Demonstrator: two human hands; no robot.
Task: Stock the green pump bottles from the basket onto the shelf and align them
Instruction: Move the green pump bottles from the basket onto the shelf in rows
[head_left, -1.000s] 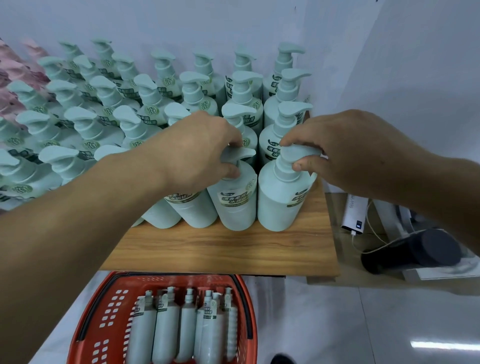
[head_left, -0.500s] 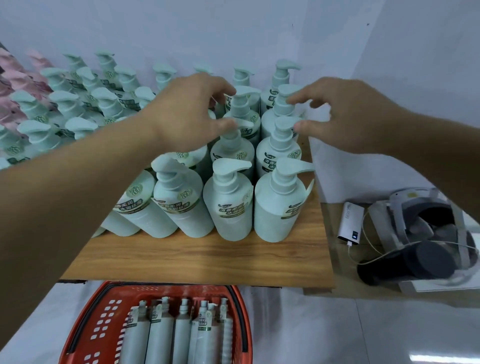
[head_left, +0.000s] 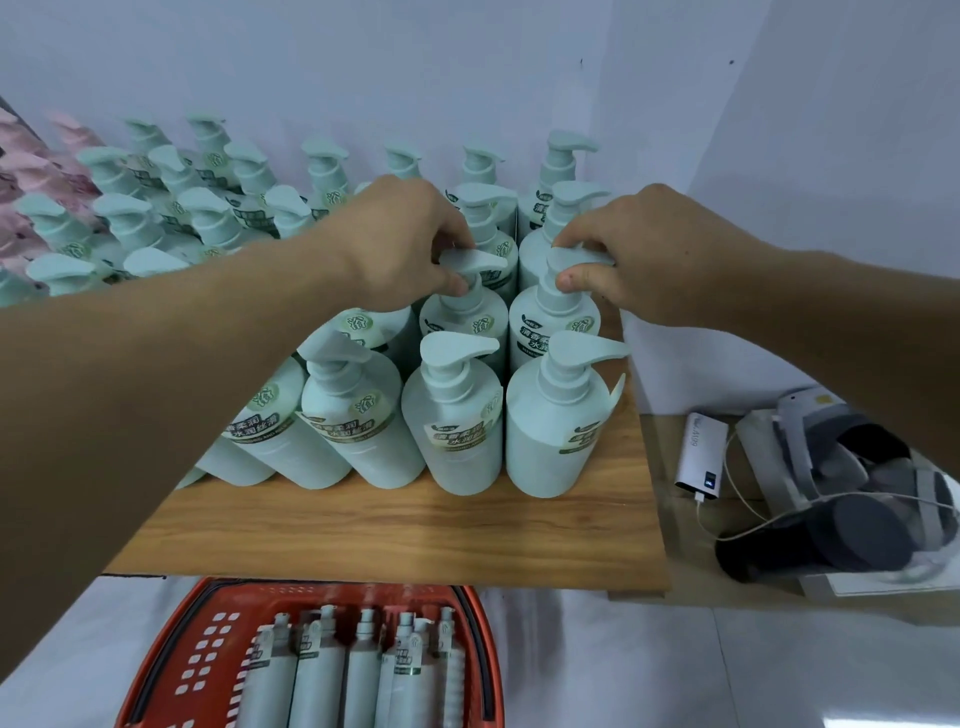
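While both hands work above it, the red basket (head_left: 171, 670) sits lowest and nearest, below the left forearm, with several pale pump bottles (head_left: 317, 675) lying side by side inside. Beyond it the wooden shelf (head_left: 395, 535) carries the green pump bottles (head_left: 457, 415), a front row standing just beneath the hands. The left hand (head_left: 400, 244) pinches the pump head of a second-row bottle (head_left: 462, 312) between thumb and curled fingers. Just beside it, the right hand (head_left: 654, 254) grips the pump head of the neighbouring bottle (head_left: 558, 322), thumb at the collar. Below the right forearm lie a white power bank (head_left: 701, 452) and a headset (head_left: 852, 493). Past the left wrist, pink bottles (head_left: 31, 171) stand far off
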